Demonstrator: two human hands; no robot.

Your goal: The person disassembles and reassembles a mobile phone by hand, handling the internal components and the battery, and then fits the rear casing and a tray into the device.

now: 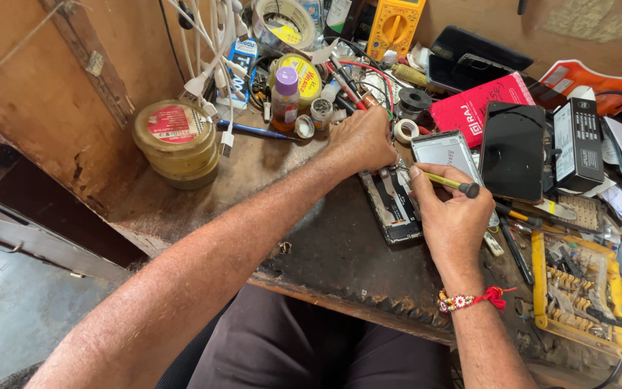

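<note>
Fingers [426, 189] of the right hand [449, 220] pinch a yellow screwdriver [449, 183], tip down on the opened phone [391, 203] just below them; left hand [363, 138] presses its top end to the worktop [325, 252]. Likely unscrewing; next calls for steady tip seating. Screw itself too small to see.

Worn wooden workbench [181, 209], plywood wall [37, 86]

the left hand [363, 138] presses on the top end of an opened phone [391, 204] at centre. the right hand [449, 216] grips a yellow screwdriver [446, 181], tip at the phone's upper right. a yellow bit case [579, 291] lies at 4 o'clock.
</note>
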